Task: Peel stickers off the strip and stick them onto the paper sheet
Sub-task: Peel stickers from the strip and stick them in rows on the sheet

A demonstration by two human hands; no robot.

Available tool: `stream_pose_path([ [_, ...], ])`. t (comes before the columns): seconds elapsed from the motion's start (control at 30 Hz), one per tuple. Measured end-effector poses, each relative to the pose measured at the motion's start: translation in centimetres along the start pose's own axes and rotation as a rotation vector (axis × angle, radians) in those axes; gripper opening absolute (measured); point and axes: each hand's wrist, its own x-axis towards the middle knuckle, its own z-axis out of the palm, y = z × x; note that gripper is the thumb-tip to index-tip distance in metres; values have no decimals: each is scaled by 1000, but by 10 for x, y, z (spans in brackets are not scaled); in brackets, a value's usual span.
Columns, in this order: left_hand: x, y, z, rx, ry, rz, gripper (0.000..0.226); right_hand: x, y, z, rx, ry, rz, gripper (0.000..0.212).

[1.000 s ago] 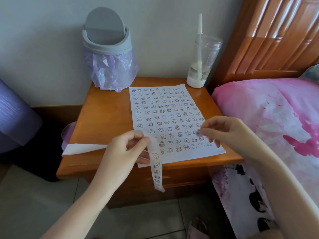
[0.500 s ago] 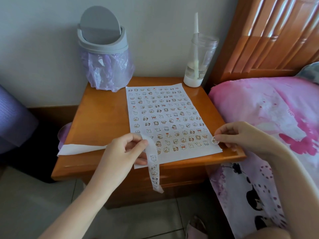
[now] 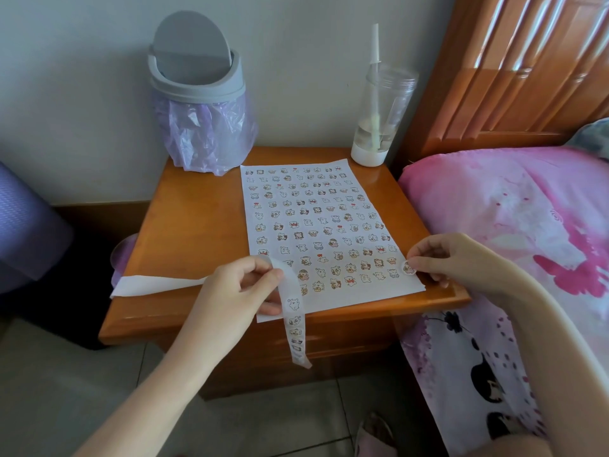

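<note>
Single head view, angled forward-down over nightstand (image 3: 197, 232) (close, wide-angle).

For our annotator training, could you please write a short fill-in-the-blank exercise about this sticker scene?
The right hand pinches one round ____ by the paper sheet's near right corner. The left hand holds the ____, whose end hangs past the nightstand's front edge. The clear cup behind the sheet holds a white ____.
Missing words: sticker; strip; straw.
</note>
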Motion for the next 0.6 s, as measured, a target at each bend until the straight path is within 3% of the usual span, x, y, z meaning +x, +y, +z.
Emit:
stream_pose_path([
  [0.6, 1, -1, 0, 23, -4, 10, 11, 3, 0, 6, -64, 43, -32, 2],
])
